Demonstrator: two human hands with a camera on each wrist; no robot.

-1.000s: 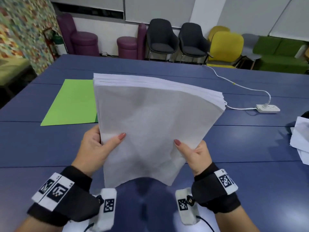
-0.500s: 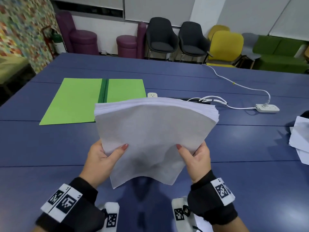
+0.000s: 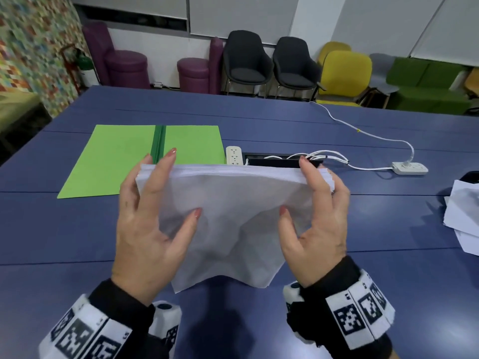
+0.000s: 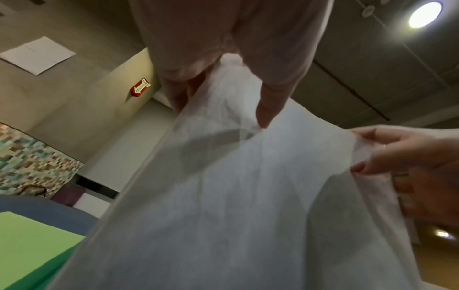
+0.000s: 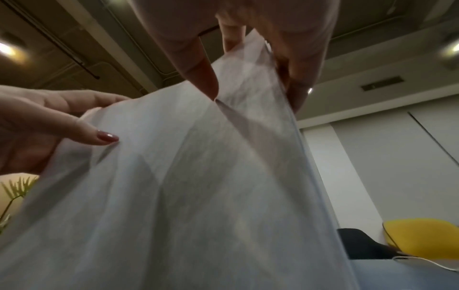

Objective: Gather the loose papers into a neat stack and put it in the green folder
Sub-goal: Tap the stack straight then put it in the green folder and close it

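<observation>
Our left hand (image 3: 145, 224) holds the left side of the paper stack (image 3: 230, 229): thumb on the near face, fingers reaching up over the top edge and behind. Our right hand (image 3: 318, 226) mirrors it on the right side, thumb in front, fingers over the top edge. Both hands are grasping the stack, loosely, with long fingers rather than a tight clench.

The stack stands roughly on edge above the blue surface (image 3: 77, 229), in front of us; we cannot tell whether its bottom edge touches. The wrist views show the sheets thin and semi-translucent, and the stack bows and dimples between the thumbs.

Handling call: many light sheets, floppy as a block, slick sheet on sheet. The top edge looks close to flush, with a slight stagger at the right corner. The sides are the right place to hold; loosen the hold while tapping the edge square, then pinch firmly through the full thickness before carrying, or the inner sheets will slide out. Support from below if laying it flat.

The green folder (image 3: 124, 161) lies open on the surface, beyond and left of the stack, spine crease up the middle. A white power strip (image 3: 234, 156) sits just beside the folder's right edge, cables (image 3: 324, 156) running right to a second power strip (image 3: 409, 168). More loose papers (image 3: 464, 216) are at the far right edge, well apart from the stack, so gathering looks unfinished.
</observation>
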